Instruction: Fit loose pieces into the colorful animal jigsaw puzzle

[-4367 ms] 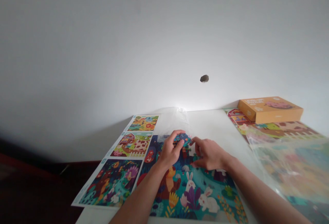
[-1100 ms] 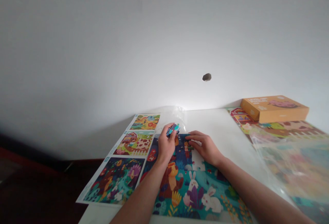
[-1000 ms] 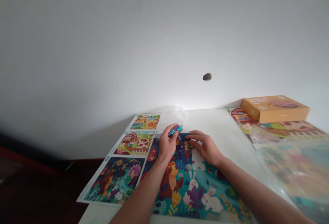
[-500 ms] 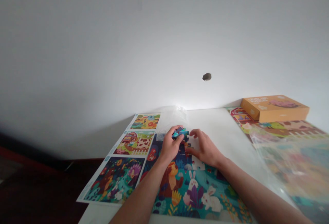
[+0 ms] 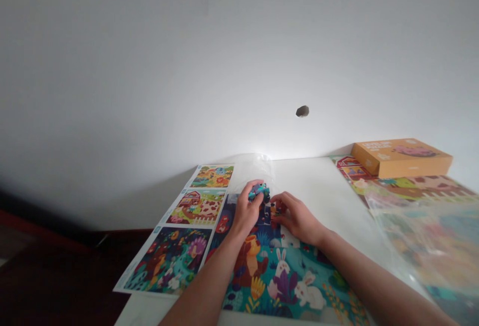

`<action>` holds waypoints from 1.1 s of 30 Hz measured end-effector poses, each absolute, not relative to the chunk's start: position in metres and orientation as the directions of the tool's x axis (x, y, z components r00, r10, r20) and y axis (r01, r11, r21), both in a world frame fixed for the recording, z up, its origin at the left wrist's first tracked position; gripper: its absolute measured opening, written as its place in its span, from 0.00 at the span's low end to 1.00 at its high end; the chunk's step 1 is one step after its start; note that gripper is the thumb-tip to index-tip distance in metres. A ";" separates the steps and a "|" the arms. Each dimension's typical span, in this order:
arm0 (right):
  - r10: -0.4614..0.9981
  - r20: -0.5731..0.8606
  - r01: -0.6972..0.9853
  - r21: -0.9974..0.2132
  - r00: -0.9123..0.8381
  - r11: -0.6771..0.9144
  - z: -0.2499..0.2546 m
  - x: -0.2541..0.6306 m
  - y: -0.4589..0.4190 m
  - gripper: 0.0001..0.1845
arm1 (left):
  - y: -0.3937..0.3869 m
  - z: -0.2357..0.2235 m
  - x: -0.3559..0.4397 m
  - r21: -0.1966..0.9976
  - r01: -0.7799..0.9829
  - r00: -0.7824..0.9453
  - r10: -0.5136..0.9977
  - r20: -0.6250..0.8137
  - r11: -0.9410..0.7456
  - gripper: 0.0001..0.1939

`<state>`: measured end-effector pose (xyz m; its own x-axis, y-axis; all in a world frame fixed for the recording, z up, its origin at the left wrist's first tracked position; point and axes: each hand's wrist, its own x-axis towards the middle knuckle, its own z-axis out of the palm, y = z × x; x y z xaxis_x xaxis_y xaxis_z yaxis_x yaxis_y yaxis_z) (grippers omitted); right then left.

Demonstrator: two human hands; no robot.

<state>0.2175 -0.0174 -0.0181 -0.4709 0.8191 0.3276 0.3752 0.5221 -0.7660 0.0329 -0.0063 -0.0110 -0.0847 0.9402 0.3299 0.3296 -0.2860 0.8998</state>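
My left hand is closed around a small stack of teal and dark puzzle pieces, held just above the far part of the puzzle. Beside it, my right hand has its thumb and forefinger bent around a dark puzzle piece with orange-red marks. That piece is at the picture's upper edge; whether it is lifted or lying flat is hard to tell. Beneath both hands spreads the forest puzzle picture, with a bear, white rabbits and plants. My right fingers partly cover its upper right area.
A sheet with three small pictures lies at the left. Clear plastic film is behind my left hand. At the right stand an orange puzzle box and a farm picture partly under plastic. A white wall with a hole rises behind.
My right thumb and forefinger have drawn closer together around the orange-marked piece. The stack in my left hand has tilted and shifted slightly left.
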 end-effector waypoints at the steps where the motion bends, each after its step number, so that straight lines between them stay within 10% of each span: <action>1: 0.816 0.347 0.357 -0.770 -0.461 0.529 -0.018 0.218 -0.018 0.15 | -0.007 -0.010 0.033 0.902 0.327 -0.079 0.943 0.322 -0.281 0.13; 12: 0.922 0.318 0.416 -0.824 -0.221 0.384 -0.024 0.218 -0.012 0.15 | -0.018 -0.007 0.041 0.892 0.273 0.271 0.919 0.288 -0.360 0.15; 20: 0.795 0.179 0.628 -0.523 -0.580 0.576 -0.003 0.222 -0.029 0.18 | 0.000 -0.024 0.031 0.891 0.362 -0.117 0.935 0.334 -0.273 0.13; 33: 0.755 0.135 0.507 -0.665 -0.641 0.549 -0.003 0.221 -0.032 0.16 | 0.001 -0.024 0.031 0.900 0.353 -0.149 0.935 0.323 -0.255 0.13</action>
<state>0.2213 -0.0317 -0.0027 -0.6413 0.7553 0.1352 0.5067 0.5492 -0.6646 0.0306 0.0007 -0.0244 -0.1486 0.9347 0.3228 0.3530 -0.2548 0.9003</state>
